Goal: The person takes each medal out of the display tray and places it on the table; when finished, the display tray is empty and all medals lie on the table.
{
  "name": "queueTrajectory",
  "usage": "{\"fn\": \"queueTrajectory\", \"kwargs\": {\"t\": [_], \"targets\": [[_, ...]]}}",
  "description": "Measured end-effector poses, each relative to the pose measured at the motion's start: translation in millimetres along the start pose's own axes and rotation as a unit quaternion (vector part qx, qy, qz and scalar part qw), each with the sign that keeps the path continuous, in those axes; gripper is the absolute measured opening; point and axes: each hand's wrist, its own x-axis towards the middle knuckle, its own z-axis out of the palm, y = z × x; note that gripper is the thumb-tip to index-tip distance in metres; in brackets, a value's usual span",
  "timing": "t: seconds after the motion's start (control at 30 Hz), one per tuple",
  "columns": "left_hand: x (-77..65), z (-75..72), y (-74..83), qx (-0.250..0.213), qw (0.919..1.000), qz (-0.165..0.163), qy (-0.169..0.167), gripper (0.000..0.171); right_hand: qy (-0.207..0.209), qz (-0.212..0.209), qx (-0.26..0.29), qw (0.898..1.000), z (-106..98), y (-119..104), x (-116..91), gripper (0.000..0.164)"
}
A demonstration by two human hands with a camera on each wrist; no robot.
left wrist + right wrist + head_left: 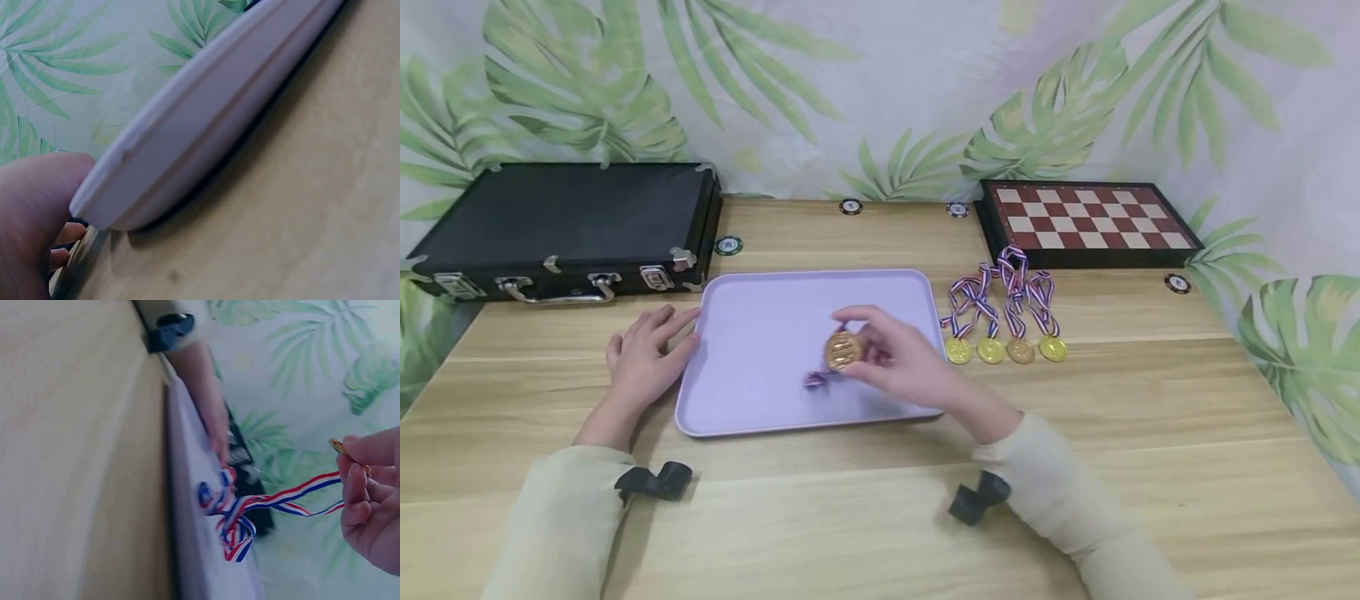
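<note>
Between thumb and fingers my right hand (902,354) pinches a bronze-coloured medal (843,350) above the lavender tray (752,350). Its red, white and blue ribbon (240,509) trails down toward the tray in the right wrist view. My left hand (651,354) lies at the tray's left edge, fingers fairly straight and touching the rim. In the left wrist view part of that hand (37,212) meets the tray's side (187,131). Right of the tray lie several medals (1020,351) in a row, ribbons stretched out behind them.
A black case (565,217) with metal latches stands at the back left. At the back right is a red and white chessboard box (1086,221). Poker chips (728,245) lie near the case, along the back edge and by the chessboard. A leaf-patterned cloth (895,92) hangs behind.
</note>
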Motion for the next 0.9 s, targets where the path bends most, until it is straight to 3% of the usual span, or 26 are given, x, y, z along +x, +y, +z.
{"fn": "queueTrajectory", "kwargs": {"t": [0.27, 0.43, 0.57, 0.67, 0.77, 0.9], "targets": [[1.1, 0.7, 1.3, -0.005, 0.9999, 0.006, 0.006, 0.044, 0.095, -0.082, 0.024, 0.992, -76, -5, -56, 0.051], [2.6, 0.7, 1.2, -0.006, 0.9999, 0.01, 0.009, 0.044, 0.161, -0.079, 0.076, 0.981, -119, -19, -89, 0.049], [3.3, 0.8, 1.1, -0.005, 0.9999, 0.009, 0.007, 0.044, 0.227, -0.066, 0.103, 0.966, -152, -25, -108, 0.046], [3.3, 1.0, 0.8, -0.005, 0.9999, 0.007, 0.007, 0.044, 0.271, -0.03, 0.117, 0.955, -175, -20, -116, 0.046], [3.6, 1.7, -0.1, -0.007, 0.9999, 0.008, 0.004, 0.045, 0.305, 0.036, 0.125, 0.944, -195, -5, -119, 0.046], [2.8, 2.4, -1.6, -0.008, 0.9999, 0.009, 0.001, 0.045, 0.319, 0.138, 0.119, 0.93, -215, 26, -113, 0.043]]}}
